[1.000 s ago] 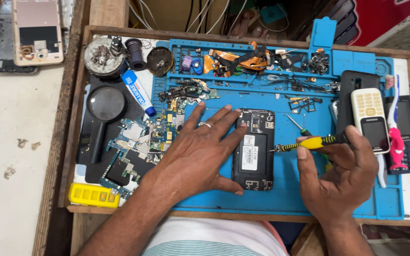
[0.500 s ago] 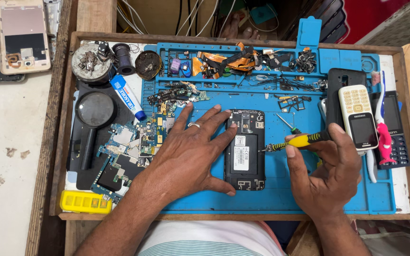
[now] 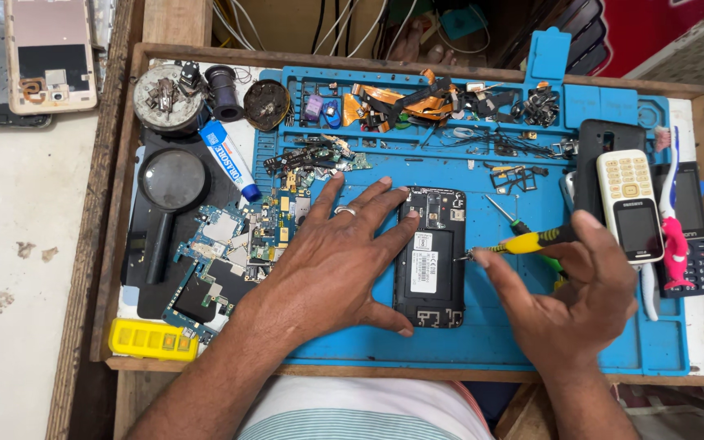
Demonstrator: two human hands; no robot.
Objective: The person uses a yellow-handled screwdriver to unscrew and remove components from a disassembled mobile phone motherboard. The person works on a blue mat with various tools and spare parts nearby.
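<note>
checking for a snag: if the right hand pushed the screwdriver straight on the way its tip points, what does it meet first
Likely the opened black phone: the right hand aims the yellow-handled screwdriver leftward, tip already at the phone's right edge. Beyond lies the left hand. Whether the tip touches is unclear.

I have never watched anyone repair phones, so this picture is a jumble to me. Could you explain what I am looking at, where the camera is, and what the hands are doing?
The camera sits on the person's head and looks down at their own two bare hands; there is no machine. They work over a blue repair mat laid in a shallow wooden tray. The left hand lies flat, fingers against an opened black phone with its back cover off, holding it down. The right hand grips a yellow-handled screwdriver, its tip at the phone's right edge. To the left lie a magnifying glass, loose circuit boards, a white and blue tube and a small yellow box. The mat's upper compartments hold small parts and orange ribbon cables. On the right rest a white keypad phone and a pink toothbrush.
</note>
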